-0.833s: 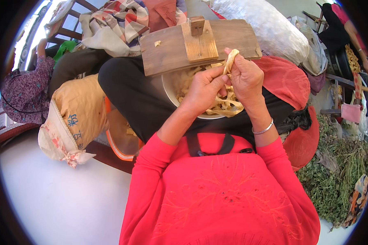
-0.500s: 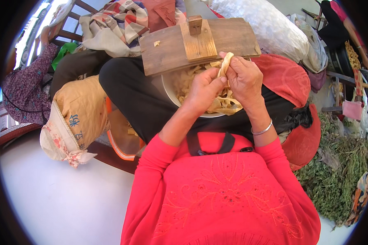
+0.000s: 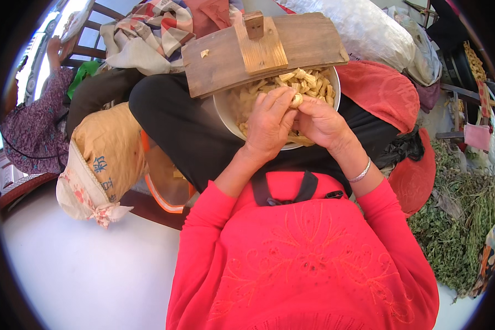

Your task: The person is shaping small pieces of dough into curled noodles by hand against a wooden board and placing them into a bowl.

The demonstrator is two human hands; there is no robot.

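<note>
A pale yellow, pliable strip (image 3: 296, 100) is bent into a small roll between my hands. My left hand (image 3: 268, 120) pinches it from the left with curled fingers. From the other side, my right hand (image 3: 320, 122) holds it with thumb and fingertips. Both hands are over a white-rimmed bowl (image 3: 222, 116) in my lap, heaped with similar yellow strips (image 3: 313, 83), many of them folded or knotted. The bowl's far part is covered by a wooden board (image 3: 313, 45) with a crosspiece and an upright block. The strip's ends are hidden by my fingers.
At left stand a tied tan sack (image 3: 113, 148) and an orange-rimmed container (image 3: 168, 176). Another person's patterned sleeve (image 3: 36, 129) is beyond. Red cloth (image 3: 382, 91), a white sack (image 3: 363, 33) and a heap of green plants (image 3: 451, 231) lie on the right.
The strip stood up as a loop above my fingers; now it is a tight small roll between them. My right hand has lowered, baring more strips in the bowl.
</note>
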